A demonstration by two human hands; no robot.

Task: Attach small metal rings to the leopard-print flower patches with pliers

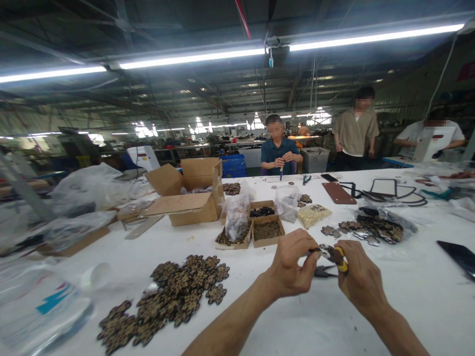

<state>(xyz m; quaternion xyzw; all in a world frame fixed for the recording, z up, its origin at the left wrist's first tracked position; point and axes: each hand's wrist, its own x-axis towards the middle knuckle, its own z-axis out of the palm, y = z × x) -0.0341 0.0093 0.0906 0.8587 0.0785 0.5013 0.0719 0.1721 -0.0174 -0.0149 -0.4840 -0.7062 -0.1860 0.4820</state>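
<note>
My right hand (359, 277) is wrapped round a pair of pliers (327, 252) with yellow grips, their metal head turned toward the left. Thumb and fingers of my left hand (293, 262) are pinched at the tip of the jaws, on a small dark piece too hidden to name. Below the pliers, a second tool with dark pointed jaws (323, 271) shows between my hands, partly covered by the right one. To the left of my left forearm lies a heap of brown and black flower-shaped pieces (178, 287).
Small boxes of metal bits (267, 230) stand beyond my hands, near a large open carton (195, 207). More flower-shaped pieces (382, 228) lie in plastic at the right, with a dark phone-like slab (458, 257) nearby. A co-worker (279, 151) sits across the table.
</note>
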